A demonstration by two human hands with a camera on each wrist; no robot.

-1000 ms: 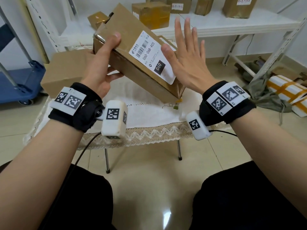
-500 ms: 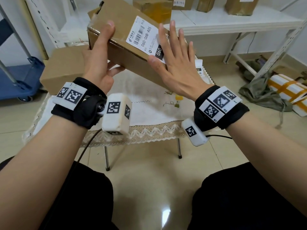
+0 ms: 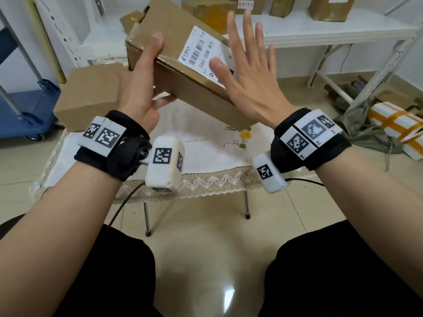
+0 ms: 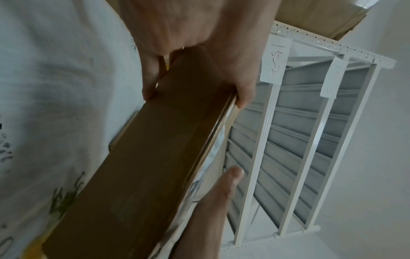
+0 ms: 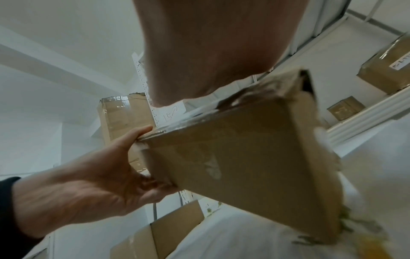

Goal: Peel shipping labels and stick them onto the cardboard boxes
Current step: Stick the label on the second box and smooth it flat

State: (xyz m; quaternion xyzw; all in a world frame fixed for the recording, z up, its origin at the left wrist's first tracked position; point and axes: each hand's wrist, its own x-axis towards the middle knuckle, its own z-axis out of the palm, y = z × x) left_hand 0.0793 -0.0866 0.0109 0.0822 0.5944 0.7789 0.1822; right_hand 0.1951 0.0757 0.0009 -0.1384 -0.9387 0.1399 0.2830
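A long brown cardboard box [image 3: 190, 88] is held tilted in the air above the small table. My left hand [image 3: 142, 83] grips its left end, thumb on top and fingers underneath. A white shipping label [image 3: 201, 51] with a barcode lies stuck on the box's top face. My right hand [image 3: 245, 69] lies flat and open on the label's right part, fingers spread and thumb on the print. In the left wrist view my left hand [image 4: 196, 99] clamps the box [image 4: 155, 166] edge. In the right wrist view, the box [image 5: 244, 166] hangs below my right palm.
A second plain cardboard box [image 3: 89, 97] sits at the table's left. The table [image 3: 206, 156] has a white lace-edged cloth. Behind it is a white shelf [image 3: 320, 35] with several boxes. A blue cart [image 3: 23, 106] stands left, and wrapped parcels [image 3: 398, 124] lie on the floor right.
My left hand has raised the box and kept it tilted. My right hand has slid from the label's right edge onto the label and lies flat on it.
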